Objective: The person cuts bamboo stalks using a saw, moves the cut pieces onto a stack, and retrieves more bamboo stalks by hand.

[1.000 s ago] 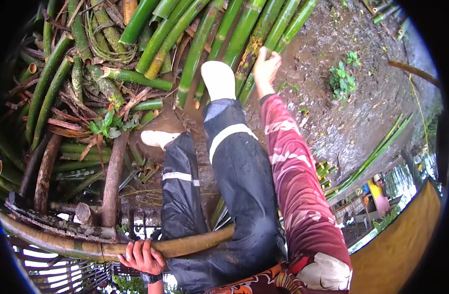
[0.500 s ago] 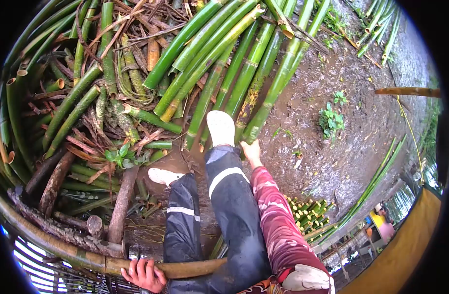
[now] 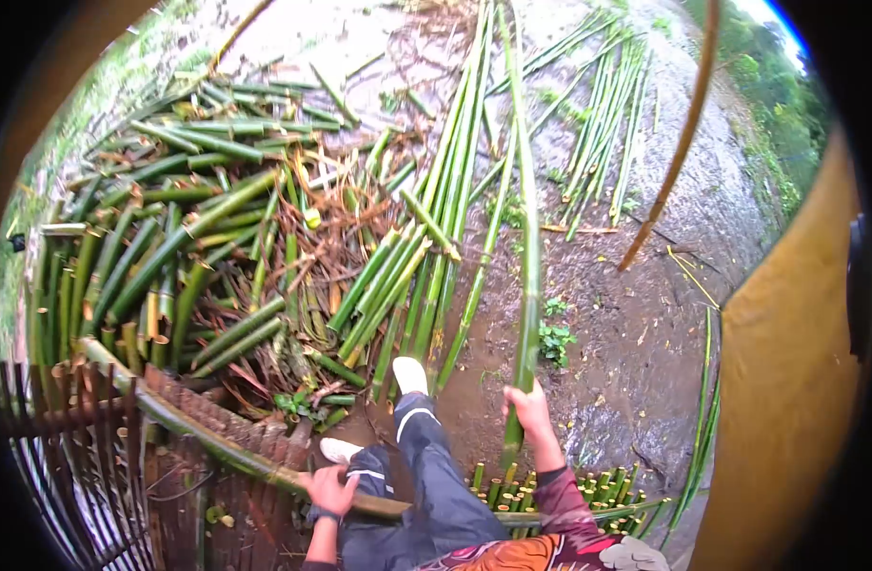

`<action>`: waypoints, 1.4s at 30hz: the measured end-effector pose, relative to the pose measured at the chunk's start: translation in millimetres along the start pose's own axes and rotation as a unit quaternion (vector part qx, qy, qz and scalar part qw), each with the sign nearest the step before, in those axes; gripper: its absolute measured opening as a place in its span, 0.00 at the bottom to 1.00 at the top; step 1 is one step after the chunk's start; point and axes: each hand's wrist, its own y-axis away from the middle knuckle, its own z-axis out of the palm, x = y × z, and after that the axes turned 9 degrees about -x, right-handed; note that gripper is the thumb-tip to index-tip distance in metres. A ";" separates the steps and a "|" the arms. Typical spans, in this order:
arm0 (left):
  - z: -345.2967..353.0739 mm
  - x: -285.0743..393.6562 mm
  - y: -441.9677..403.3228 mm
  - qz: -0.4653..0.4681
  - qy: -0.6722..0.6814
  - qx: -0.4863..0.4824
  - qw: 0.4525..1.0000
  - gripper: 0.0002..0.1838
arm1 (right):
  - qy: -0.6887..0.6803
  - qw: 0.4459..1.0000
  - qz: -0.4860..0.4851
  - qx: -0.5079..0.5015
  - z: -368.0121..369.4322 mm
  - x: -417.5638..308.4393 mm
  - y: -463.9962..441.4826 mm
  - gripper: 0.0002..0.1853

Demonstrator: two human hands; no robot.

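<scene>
A long green bamboo pole [image 3: 529,285] rises from the mud, its near end lifted off the ground. My right hand [image 3: 528,411] is wrapped round it close to that end, with a short length of pole sticking out below the fist. To the left, my left hand [image 3: 331,491] grips the curved bamboo rail [image 3: 217,452] beside my leg, its fingers partly hidden. More long bamboo poles [image 3: 455,181] lie side by side just left of the held one.
Cut bamboo pieces [image 3: 169,238] are heaped at the left among dry brown husks [image 3: 312,238]. Bundled short bamboo sticks [image 3: 607,490] are near my right elbow. Further bamboo poles [image 3: 603,124] lie at the far right. A yellow-brown tarp [image 3: 788,381] hangs along the right side.
My right hand has taken up a pole, lifting its near end off the ground and drawing it back towards me. My left hand stays on the rail. The view has tilted up.
</scene>
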 end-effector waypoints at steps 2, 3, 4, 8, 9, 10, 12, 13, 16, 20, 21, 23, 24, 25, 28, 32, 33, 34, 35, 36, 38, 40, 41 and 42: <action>-36.0 35.1 -36.2 -0.016 0.328 -0.058 0.943 0.25 | -0.054 0.997 -0.039 -0.026 64.8 -52.4 33.2 0.20; -73.0 68.1 -46.7 0.036 0.345 -0.049 0.937 0.29 | -0.041 0.999 -0.023 -0.016 97.2 -47.7 31.6 0.22; -88.3 74.1 -71.6 0.136 0.323 -0.016 0.936 0.31 | -0.064 0.997 -0.041 -0.018 140.7 -55.6 47.0 0.22; -238.1 164.5 -61.4 0.081 0.229 -0.094 0.965 0.50 | 0.027 0.992 -0.075 -0.096 290.6 -24.8 157.1 0.33; -239.2 148.5 -63.3 0.095 0.130 -0.039 0.986 0.52 | 0.118 0.982 -0.092 -0.114 324.9 26.9 169.3 0.35; -241.2 131.3 -66.6 0.103 0.032 0.018 0.994 0.54 | 0.021 0.956 -0.166 -0.239 349.2 66.8 196.0 0.37; -265.9 105.8 3.3 0.031 0.014 -0.095 0.995 0.30 | 0.067 0.802 -0.086 -0.587 326.7 1.8 287.3 0.32; -261.1 71.4 40.5 0.056 0.025 -0.048 0.997 0.22 | 0.196 0.764 -0.003 -0.615 317.7 -9.4 290.0 0.28; -223.2 -26.2 165.8 0.026 0.039 0.027 0.999 0.25 | 0.187 0.809 0.003 -0.557 279.4 20.2 194.7 0.24; -167.9 -71.3 392.6 -0.195 0.014 0.016 0.981 0.30 | -0.087 0.928 0.091 -0.352 224.1 -38.8 49.6 0.39; -156.1 -84.3 443.8 -0.226 0.004 0.019 0.974 0.30 | -0.082 0.953 0.073 -0.283 222.7 -63.8 33.9 0.50; -130.5 -126.0 546.2 -0.261 -0.013 0.038 0.964 0.35 | -0.062 0.973 0.050 -0.218 237.3 -94.0 16.7 0.62; -95.7 -153.3 605.5 -0.246 -0.043 0.133 0.959 0.28 | -0.048 0.973 0.048 -0.223 248.7 -98.8 14.8 0.63; -75.9 -167.0 645.6 -0.228 -0.074 0.225 0.944 0.23 | -0.038 0.975 0.044 -0.216 266.6 -93.5 8.9 0.65; -87.1 -178.9 681.4 -0.233 -0.095 0.210 0.945 0.30 | 0.167 0.985 0.002 0.045 329.6 -9.9 -31.3 0.42; -128.5 -139.2 666.9 -0.219 -0.126 0.172 0.952 0.46 | -0.032 0.995 -0.013 -0.093 336.5 78.0 57.1 0.13; -168.0 -99.1 602.7 -0.150 0.034 0.170 0.973 0.55 | -0.101 0.983 0.049 -0.142 341.9 87.1 102.7 0.11; -218.1 -15.1 533.0 -0.123 0.041 0.197 0.972 0.54 | -0.092 0.957 0.092 -0.258 340.6 96.0 143.7 0.11; -228.9 14.6 471.8 -0.099 0.089 0.243 0.961 0.52 | -0.142 0.928 0.132 -0.318 352.0 113.3 179.6 0.11; -236.9 43.6 404.2 -0.048 -0.008 0.308 0.950 0.46 | -0.175 0.885 0.209 -0.377 356.4 116.4 229.3 0.10; -265.8 99.9 297.3 -0.003 0.131 0.122 0.984 0.54 | -0.127 0.747 0.256 -0.600 356.6 156.4 279.6 0.16; -193.7 60.0 183.3 -0.028 -0.005 0.175 0.984 0.54 | -0.003 0.668 0.153 -0.729 342.4 130.2 326.1 0.17; -196.5 60.5 181.2 -0.089 -0.039 0.077 0.992 0.45 | 0.048 0.620 0.086 -0.779 332.4 119.5 348.2 0.18; -204.3 50.8 187.9 -0.148 -0.050 -0.030 0.987 0.37 | 0.155 0.587 0.076 -0.791 317.9 97.3 343.6 0.19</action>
